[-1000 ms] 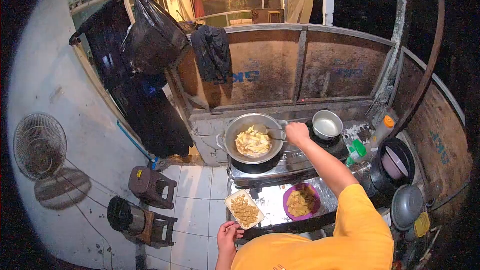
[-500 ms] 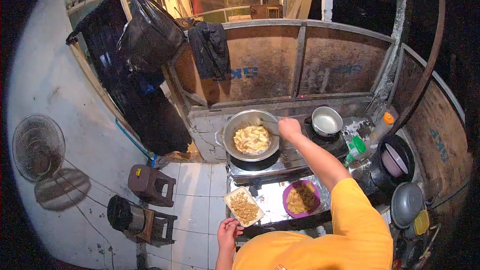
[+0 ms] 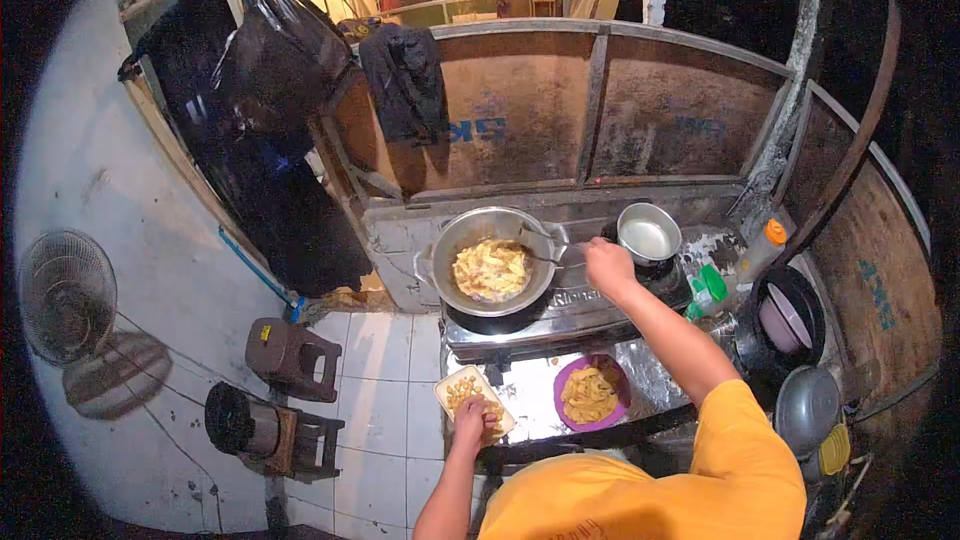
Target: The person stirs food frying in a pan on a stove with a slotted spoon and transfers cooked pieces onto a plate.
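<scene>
My right hand (image 3: 608, 268) is closed around the handle of a metal spatula (image 3: 541, 258), which reaches over the rim into a large wok (image 3: 447, 278). Pale yellow pieces are frying in bubbling oil (image 3: 490, 268) there. Over a cream rectangular tray (image 3: 447, 392) of small brown pieces (image 3: 462, 390), my left hand (image 3: 473, 420) is lowered with its fingers curled among them; what they pinch is hidden. Between my arms, a purple bowl (image 3: 560, 400) holds yellowish-brown food (image 3: 588, 396).
The wok sits on a two-burner stove (image 3: 500, 338), with a small pot (image 3: 650, 232) on the other burner. Right of it stand a green-capped bottle (image 3: 710, 285), an orange-capped bottle (image 3: 762, 250) and a black basin (image 3: 750, 335). Stools (image 3: 295, 360) stand left.
My left hand has moved from below the tray's edge up over the brown pieces. My right hand has drawn slightly right with the spatula, and the view has shifted a little.
</scene>
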The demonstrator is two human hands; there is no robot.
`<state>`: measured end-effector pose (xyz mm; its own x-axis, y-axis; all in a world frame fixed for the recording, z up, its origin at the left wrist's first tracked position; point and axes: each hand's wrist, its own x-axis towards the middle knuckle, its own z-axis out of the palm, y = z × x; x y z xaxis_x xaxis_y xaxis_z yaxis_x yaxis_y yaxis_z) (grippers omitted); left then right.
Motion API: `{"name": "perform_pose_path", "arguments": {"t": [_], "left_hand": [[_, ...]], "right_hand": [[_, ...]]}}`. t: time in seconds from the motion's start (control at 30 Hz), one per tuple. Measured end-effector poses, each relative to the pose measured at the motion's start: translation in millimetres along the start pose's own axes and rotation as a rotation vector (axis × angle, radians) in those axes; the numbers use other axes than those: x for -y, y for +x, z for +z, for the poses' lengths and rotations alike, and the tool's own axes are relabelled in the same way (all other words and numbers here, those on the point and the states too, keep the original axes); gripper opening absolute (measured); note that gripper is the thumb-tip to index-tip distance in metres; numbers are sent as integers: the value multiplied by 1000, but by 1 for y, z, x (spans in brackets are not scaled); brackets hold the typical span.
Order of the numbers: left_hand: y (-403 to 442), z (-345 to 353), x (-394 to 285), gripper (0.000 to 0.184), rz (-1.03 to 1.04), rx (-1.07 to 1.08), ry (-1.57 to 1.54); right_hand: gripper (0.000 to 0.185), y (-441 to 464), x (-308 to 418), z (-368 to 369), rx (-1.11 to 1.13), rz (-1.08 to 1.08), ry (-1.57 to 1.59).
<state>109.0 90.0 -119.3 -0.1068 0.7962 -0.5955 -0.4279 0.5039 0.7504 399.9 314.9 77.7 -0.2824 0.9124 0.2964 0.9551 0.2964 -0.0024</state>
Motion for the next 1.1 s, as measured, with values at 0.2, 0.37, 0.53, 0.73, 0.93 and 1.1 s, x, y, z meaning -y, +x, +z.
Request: {"name": "perform_pose_path", "arguments": {"t": [0.2,0.37,0.53,0.73,0.93,1.1], "left_hand": [[101,37,42,22,-40,-54,40],[127,74,42,20,-182,-167,17],[186,71,74,20,-132,-184,70],[179,71,66,20,-5,-270,401],[195,71,77,30,48,-270,363],[214,60,86,27,16,-283,427]], "right_hand": [[25,-36,-14,2,-55,66,142],[32,-46,-39,-12,-86,114,169],[30,-53,-55,-18,-135,93,201],[30,-55,-56,-15,-98,112,188],[29,-45,-49,-12,-69,65,198],[30,-40,-49,-17,-61,42,202]]}}
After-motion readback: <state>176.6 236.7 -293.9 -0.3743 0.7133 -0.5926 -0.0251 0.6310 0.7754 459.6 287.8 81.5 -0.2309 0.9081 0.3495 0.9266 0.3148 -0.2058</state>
